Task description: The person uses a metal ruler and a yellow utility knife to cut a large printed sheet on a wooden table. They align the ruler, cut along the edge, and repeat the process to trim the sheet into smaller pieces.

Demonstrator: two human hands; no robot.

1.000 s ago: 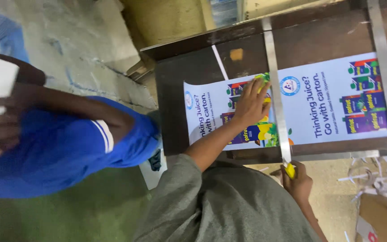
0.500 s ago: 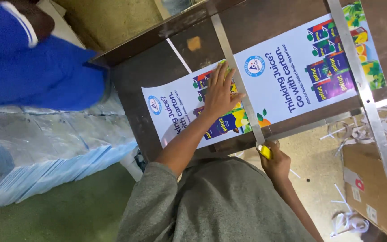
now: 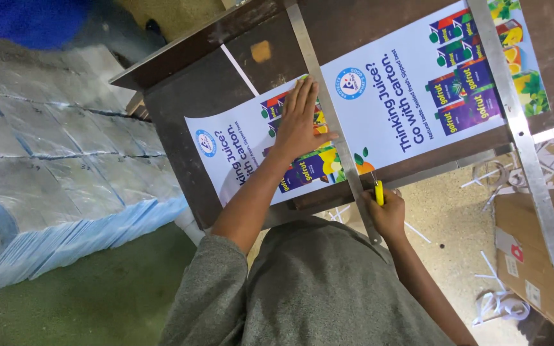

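Person trimming a printed poster on a dark bench

Left hand (image 3: 299, 125) is pressing flat, fingers spread, on the poster (image 3: 379, 96) beside the metal ruler (image 3: 328, 115); right hand (image 3: 386, 214), at 5 o'clock, is gripping a yellow cutter (image 3: 379, 192).

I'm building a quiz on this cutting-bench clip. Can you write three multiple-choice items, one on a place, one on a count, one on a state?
1. Where does the left hand rest?
A. flat on the printed white poster sheet, beside the long metal straightedge
B. on the brown cardboard box
C. in the air above the bench

2. How many metal straightedges lie across the dark wooden bench?
A. one
B. two
C. four

3. What is the state of the right hand?
A. open and empty
B. closed around a yellow-handled cutter
C. holding a roll of tape

Answers:
1. A: the palm and spread fingers press the sheet just left of the ruler.
2. B: one runs by the hand, a second lies further right.
3. B: the grip wraps the yellow handle at the sheet's near edge.
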